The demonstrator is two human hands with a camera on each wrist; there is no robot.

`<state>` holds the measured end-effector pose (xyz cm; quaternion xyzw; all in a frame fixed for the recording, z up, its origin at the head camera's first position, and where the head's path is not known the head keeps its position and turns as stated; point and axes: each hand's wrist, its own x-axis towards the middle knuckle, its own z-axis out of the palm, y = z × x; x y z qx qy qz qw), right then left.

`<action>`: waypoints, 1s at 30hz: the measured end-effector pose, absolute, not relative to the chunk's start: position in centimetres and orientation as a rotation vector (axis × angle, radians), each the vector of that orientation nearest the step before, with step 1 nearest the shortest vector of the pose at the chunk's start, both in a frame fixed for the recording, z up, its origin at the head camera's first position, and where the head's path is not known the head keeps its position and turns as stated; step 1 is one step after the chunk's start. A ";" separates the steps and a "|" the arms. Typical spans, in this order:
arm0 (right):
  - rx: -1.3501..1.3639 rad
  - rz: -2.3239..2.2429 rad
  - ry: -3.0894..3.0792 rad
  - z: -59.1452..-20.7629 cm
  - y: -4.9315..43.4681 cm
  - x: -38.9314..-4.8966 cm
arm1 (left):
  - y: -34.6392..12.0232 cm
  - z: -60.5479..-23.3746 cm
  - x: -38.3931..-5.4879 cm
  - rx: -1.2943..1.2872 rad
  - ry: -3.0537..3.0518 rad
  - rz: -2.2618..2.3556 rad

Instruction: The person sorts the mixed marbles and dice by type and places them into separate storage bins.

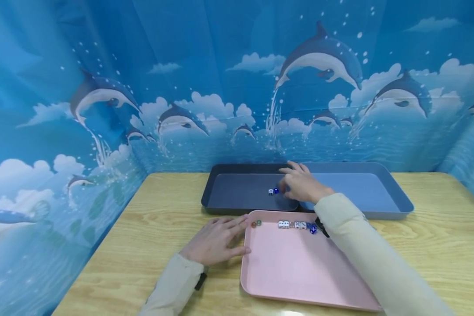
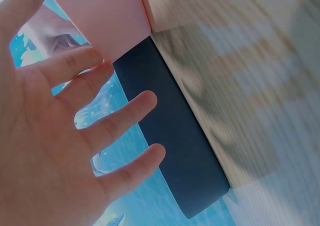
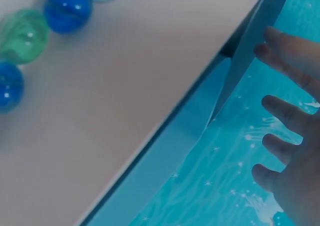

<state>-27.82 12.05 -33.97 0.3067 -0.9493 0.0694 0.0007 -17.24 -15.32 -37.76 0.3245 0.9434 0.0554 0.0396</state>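
My right hand (image 1: pixel 300 182) is over the right end of the dark tray (image 1: pixel 233 206), fingers apart with nothing seen between them. Just left of its fingertips, a white die (image 1: pixel 271 192) and a blue die (image 1: pixel 276 191) lie side by side in that tray. My left hand (image 1: pixel 217 239) rests its fingertips at the left rim of the pink tray (image 1: pixel 284 272), fingers straight and spread in the left wrist view. Along the pink tray's far side sit white dice (image 1: pixel 283 224), a blue die (image 1: pixel 313 228), and a green marble (image 1: pixel 258 223) beside a brown marble (image 1: pixel 254 224).
A blue-grey tray (image 1: pixel 347 188) adjoins the dark tray on the right, partly behind my right forearm. Blue marbles (image 3: pixel 67 8) and a green marble (image 3: pixel 25 36) show in the right wrist view. Behind the wooden table (image 1: pixel 142 245) hangs a dolphin-print curtain (image 1: pixel 221 87).
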 end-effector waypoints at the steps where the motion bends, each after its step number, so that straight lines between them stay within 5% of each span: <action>1: 0.969 0.218 -2.978 -33.9 12.1 -27.6 | -15.3 -37.7 -17.2 0.993 2.892 0.169; 30: 1.152 0.304 -2.823 -34.6 12.2 -22.9 | -15.3 -37.8 -17.2 1.004 2.901 0.146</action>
